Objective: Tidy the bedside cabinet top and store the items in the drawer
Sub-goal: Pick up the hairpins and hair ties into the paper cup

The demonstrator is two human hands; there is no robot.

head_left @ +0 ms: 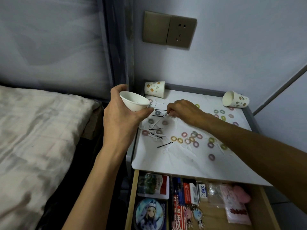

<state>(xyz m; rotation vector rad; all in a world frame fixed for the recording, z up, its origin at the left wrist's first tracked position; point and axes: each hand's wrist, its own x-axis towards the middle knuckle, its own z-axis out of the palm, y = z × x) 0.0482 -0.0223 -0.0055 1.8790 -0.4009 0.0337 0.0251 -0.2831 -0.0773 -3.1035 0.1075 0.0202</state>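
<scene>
- Remotely, I watched the left hand (pixel 123 117) curl round a white paper cup (pixel 134 103), thumb on the near side and fingers behind. It held the cup tilted in the air at the left edge of the cabinet top (pixel 182 165).
- The cup's mouth faced up and to the right. A small dark speck sat on its inner wall, and I could not tell what it was.
- The right hand (pixel 184 110) reached across the top, its fingertips pinching one end of a black hairpin (pixel 167 114) just right of the cup. I could not tell whether that pin touched the surface.
- Other hairpins (pixel 165 144) lay loose on the left half of the top, mixed with white floss picks (pixel 156 136).
- Small coloured hair ties (pixel 187 141) were scattered over most of the top, thickest near the middle.
- One dotted cup (pixel 154 89) stood upside down in the back left corner. A second dotted cup (pixel 235 101) lay on its side at the back right.
- The drawer (pixel 132 196) stood open below the front edge, holding a round badge (pixel 149 213), keychains (pixel 194 214) and a pink pouch (pixel 237 205).
- A bed (pixel 33 130) lay to the left, and a wall socket (pixel 169 29) was above.
</scene>
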